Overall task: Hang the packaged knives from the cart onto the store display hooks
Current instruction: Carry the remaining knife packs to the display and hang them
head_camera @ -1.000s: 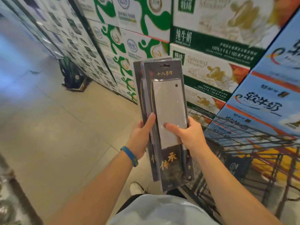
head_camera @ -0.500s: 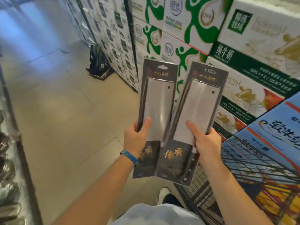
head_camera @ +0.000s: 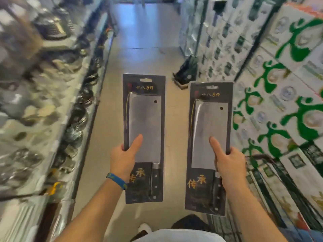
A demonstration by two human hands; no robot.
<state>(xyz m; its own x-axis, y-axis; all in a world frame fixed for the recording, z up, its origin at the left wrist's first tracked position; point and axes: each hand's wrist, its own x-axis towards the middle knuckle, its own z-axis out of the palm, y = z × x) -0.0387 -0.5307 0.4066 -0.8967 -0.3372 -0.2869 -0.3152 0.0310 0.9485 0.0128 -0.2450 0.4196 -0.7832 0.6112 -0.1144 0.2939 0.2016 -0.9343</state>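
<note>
Store aisle: left hand [head_camera: 122,158] grips one packaged cleaver [head_camera: 144,137], right hand [head_camera: 227,163] another packaged cleaver [head_camera: 208,145], held apart.

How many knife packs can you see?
2. The left pack is held upright in the left hand, and the right pack in the right hand, side by side and apart. More may be hidden in the cart.

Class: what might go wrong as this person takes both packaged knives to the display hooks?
1. The left hand and right hand each grip low at one edge, so the left pack or right pack might tip or slip.
2. With both hands full, threading a hang slot onto a hook may be awkward.
</note>
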